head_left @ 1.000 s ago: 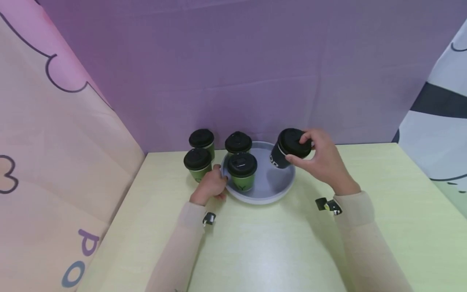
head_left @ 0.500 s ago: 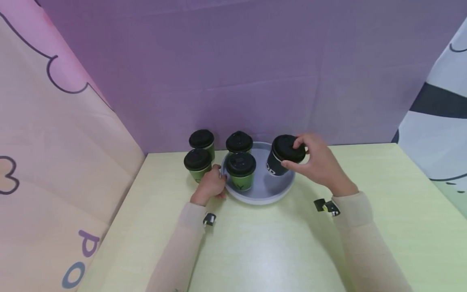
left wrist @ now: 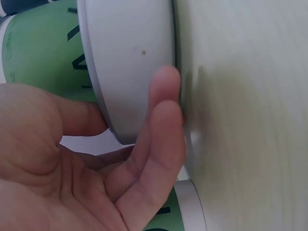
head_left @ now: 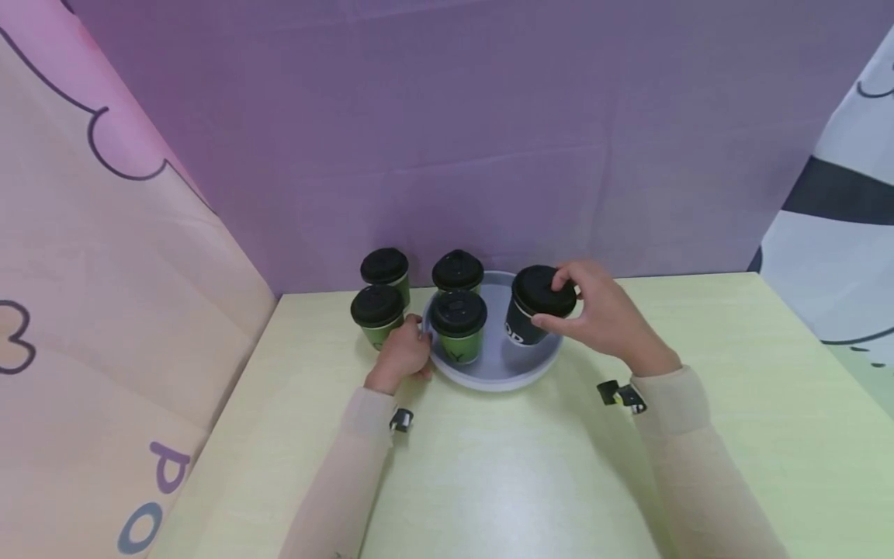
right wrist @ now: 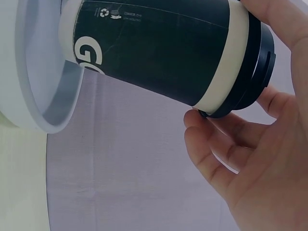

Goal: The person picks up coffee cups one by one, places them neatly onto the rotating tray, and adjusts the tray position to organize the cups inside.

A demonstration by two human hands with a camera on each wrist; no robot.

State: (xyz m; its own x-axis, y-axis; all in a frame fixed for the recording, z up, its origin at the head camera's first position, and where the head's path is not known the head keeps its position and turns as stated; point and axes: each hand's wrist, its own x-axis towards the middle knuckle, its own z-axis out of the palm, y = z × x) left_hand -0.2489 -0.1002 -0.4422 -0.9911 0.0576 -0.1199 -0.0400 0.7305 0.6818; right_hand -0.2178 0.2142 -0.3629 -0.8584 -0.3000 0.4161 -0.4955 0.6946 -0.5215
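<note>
My right hand grips a dark paper coffee cup around its black lid, thumb on the near side. The cup stands nearly upright over the right part of a round grey tray; in the right wrist view its base is inside the tray's raised rim. My left hand pinches the tray's left rim, with the thumb over the edge and fingers against the outer wall. Two green lidded cups sit on the tray's left side, a front one and a back one.
Two more green cups with black lids stand on the table left of the tray, a near one beside my left hand and a far one. A purple cloth backdrop rises behind the pale table.
My right hand has brought the dark cup down and to the left, from tilted above the tray's right edge to nearly upright within it. My left hand stays at the rim.
</note>
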